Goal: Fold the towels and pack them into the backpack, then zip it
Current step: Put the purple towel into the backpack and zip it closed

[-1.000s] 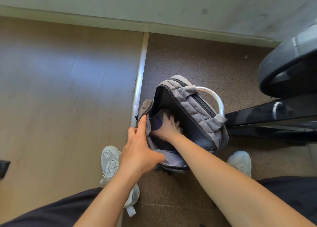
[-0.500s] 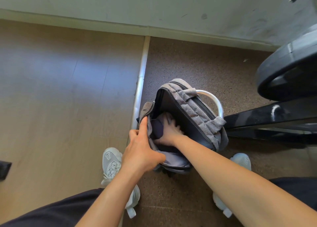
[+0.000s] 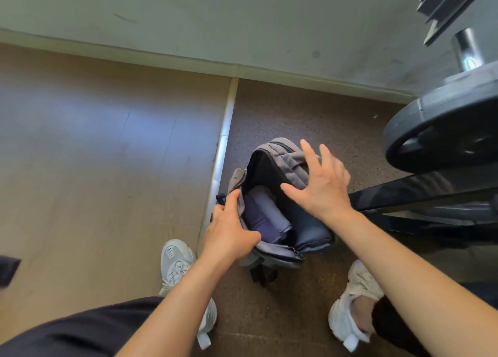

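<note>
Matt grey cloth backpack (image 3: 288, 162); towels (image 3: 262, 213) seemingly soft cloth.

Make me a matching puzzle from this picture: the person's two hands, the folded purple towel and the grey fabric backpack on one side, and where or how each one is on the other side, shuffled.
Column 1
1. left hand
2. right hand
3. folded purple towel
4. grey fabric backpack

Column 2
A. open in the air over the bag, fingers spread
B. tucked inside the main compartment
C. gripping the bag's left rim
D. standing unzipped on the speckled brown floor

Pairs: 1-C, 2-A, 3-B, 4-D
</note>
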`<state>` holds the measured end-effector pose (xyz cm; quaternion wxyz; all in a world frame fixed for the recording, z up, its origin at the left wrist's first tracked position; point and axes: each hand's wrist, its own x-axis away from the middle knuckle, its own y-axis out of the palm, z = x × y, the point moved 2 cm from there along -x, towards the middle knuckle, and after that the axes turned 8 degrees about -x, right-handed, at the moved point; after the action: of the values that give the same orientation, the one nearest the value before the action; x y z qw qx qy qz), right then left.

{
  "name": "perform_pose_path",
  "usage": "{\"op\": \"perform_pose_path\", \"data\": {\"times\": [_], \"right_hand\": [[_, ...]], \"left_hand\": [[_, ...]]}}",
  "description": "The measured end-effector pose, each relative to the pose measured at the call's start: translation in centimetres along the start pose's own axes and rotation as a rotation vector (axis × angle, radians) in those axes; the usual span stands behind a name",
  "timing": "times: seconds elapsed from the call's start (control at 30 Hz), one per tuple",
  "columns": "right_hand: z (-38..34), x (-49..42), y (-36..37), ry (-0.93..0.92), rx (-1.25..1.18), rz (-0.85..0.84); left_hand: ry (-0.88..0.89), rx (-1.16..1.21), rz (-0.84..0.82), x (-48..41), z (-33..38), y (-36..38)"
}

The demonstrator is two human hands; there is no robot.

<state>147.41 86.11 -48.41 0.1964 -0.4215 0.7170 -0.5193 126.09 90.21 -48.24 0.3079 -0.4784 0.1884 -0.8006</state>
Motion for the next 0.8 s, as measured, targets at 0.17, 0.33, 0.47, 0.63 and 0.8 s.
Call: {"op": "perform_pose_path", "data": {"times": [0.17, 0.33, 0.47, 0.63, 0.8], "right_hand": [[1.0, 2.1, -0.8, 0.002, -0.286, -0.479], [-0.4, 6.7, 1.0, -0.085, -0.133, -0.504], [0.3, 7.3, 2.5, -0.064, -0.215, -0.347], [0.4, 7.1, 3.2, -0.053, -0.210, -0.322], [0.8, 6.7, 3.0, -0.043, -0.174, -0.313]], "left_hand": [[-0.010, 0.158, -0.017, 0.2, 1.2, -0.1], [0.027, 0.160, -0.016, 0.3, 1.3, 0.2], [0.051, -0.057, 0.075, 0.9, 1.1, -0.2], [0.038, 0.083, 0.372, 0.1, 1.1, -2.6], [-0.038, 0.401, 0.305, -8.6, 1.3, -6.0]]}}
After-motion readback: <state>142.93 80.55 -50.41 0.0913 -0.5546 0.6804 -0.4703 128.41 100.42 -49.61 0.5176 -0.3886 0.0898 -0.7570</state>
